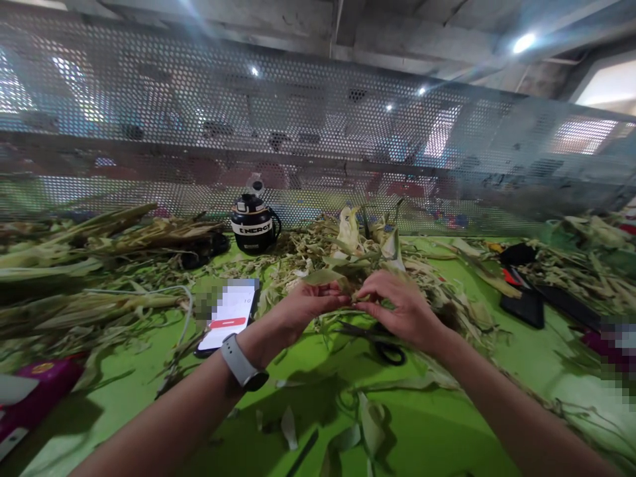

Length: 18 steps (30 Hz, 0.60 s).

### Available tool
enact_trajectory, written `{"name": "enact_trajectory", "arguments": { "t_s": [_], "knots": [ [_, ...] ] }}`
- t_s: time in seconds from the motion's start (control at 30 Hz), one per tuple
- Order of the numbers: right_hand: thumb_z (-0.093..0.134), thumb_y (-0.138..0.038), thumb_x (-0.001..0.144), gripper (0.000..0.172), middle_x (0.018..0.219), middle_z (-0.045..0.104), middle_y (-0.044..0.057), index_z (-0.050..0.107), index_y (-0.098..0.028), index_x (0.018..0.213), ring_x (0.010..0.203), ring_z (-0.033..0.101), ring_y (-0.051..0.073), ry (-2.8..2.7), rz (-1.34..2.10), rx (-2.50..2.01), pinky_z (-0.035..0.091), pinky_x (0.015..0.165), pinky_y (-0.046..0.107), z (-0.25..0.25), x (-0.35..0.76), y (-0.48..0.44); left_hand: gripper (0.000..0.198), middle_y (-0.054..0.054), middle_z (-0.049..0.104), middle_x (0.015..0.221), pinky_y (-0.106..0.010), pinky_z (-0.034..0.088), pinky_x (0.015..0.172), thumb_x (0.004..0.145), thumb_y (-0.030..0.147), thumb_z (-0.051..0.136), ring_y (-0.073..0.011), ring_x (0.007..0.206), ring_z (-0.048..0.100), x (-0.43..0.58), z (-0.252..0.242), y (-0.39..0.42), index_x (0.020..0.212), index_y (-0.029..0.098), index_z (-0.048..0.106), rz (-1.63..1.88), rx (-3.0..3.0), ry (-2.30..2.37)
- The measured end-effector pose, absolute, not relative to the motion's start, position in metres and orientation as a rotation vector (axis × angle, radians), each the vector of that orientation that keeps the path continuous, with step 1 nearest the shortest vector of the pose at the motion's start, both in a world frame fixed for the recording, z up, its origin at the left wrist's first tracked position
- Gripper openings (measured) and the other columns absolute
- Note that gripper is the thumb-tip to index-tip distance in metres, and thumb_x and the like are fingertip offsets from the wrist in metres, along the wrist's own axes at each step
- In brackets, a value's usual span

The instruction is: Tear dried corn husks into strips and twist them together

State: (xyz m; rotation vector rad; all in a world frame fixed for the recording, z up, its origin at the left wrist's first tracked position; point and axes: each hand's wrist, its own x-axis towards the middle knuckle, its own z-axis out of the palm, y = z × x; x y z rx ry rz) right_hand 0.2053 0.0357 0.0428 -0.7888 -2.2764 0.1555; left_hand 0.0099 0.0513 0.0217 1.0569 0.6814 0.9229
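Note:
My left hand (304, 306), with a grey watch on its wrist, and my right hand (397, 305) meet over the middle of the green table (437, 437). Both pinch the same pale green corn husk leaf (325, 276), fingers closed on it. Black scissors (380, 341) lie on the table just under my right hand. A heap of corn husks (362, 242) rises right behind my hands.
A lit phone (229, 313) lies left of my left hand. A black jug marked ENERGY (253, 225) stands at the back. Long husks (94, 265) pile up on the left, more husks and dark objects (527, 305) on the right. A perforated metal screen (318, 132) walls off the far side.

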Motion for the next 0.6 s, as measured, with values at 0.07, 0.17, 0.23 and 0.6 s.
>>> {"name": "enact_trajectory", "arguments": {
  "t_s": [0.07,0.17,0.23,0.6],
  "knots": [
    [0.060,-0.020,0.084,0.006,0.085,0.060,0.005,0.061,-0.019,0.090,0.080,0.057,0.016,-2.300,0.124,-0.786,0.046,0.070,0.027,0.0399,0.2051,0.0366,0.019,0.002,0.061,0.067,-0.023,0.042,0.073,0.058,0.020,0.079,-0.0089,0.067,0.055,0.0095,0.0232,0.0509,0.068,0.014,0.065,0.920,1.098,0.688],
    [0.058,-0.022,0.086,0.005,0.082,0.061,0.005,0.061,-0.019,0.089,0.077,0.057,0.016,-2.319,0.143,-0.785,0.045,0.067,0.026,0.0374,0.2057,0.0377,0.018,0.000,0.064,0.071,-0.025,0.043,0.076,0.058,0.020,0.078,-0.0115,0.071,0.057,0.0085,0.0243,0.0505,0.071,0.014,0.067,0.919,1.157,0.696],
    [0.058,-0.022,0.086,0.006,0.081,0.062,0.004,0.062,-0.019,0.088,0.075,0.058,0.015,-2.331,0.161,-0.780,0.045,0.066,0.025,0.0370,0.2062,0.0380,0.017,-0.001,0.066,0.072,-0.027,0.043,0.078,0.058,0.019,0.078,-0.0129,0.073,0.058,0.0078,0.0235,0.0505,0.070,0.014,0.068,0.924,1.182,0.733],
    [0.050,-0.015,0.089,0.015,0.083,0.068,0.006,0.064,-0.018,0.094,0.076,0.060,0.017,-2.448,-0.071,-0.689,0.047,0.067,0.028,0.0386,0.2051,0.0350,0.014,-0.002,0.069,0.076,-0.030,0.044,0.081,0.062,0.019,0.075,-0.0141,0.075,0.059,0.0104,0.0239,0.0483,0.075,0.015,0.071,0.919,1.292,0.753]
  ]
}}
